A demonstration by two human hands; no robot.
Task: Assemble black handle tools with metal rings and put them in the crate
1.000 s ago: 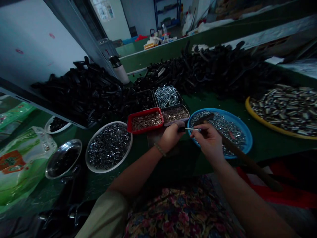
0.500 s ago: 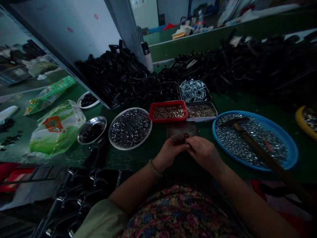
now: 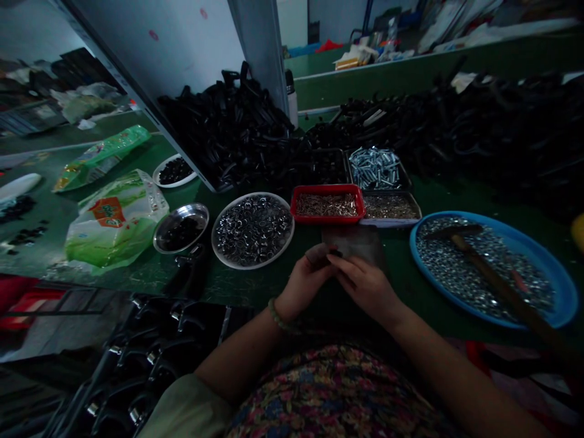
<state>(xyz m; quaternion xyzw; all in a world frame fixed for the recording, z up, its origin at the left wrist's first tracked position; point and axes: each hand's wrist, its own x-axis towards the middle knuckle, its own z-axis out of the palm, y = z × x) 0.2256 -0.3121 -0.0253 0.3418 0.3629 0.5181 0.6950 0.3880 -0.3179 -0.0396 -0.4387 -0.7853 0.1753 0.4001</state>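
Dim green table [image 3: 438, 194] with a heap of black plastic parts [image 3: 237, 134] along the back. Round blue plastic basin [image 3: 414, 246] of small silver nuts at right, with a wooden-handled hammer [image 3: 493, 280] lying in it. Round white plate [image 3: 252, 266] of shiny metal rings at left, red rectangular tray [image 3: 328, 219] between them. Left hand [image 3: 303, 283] and right hand [image 3: 365, 286] meet just in front of the red tray, fingertips closed together, pinching a small dark piece [image 3: 335, 253]. It is too dim to tell what the piece is.
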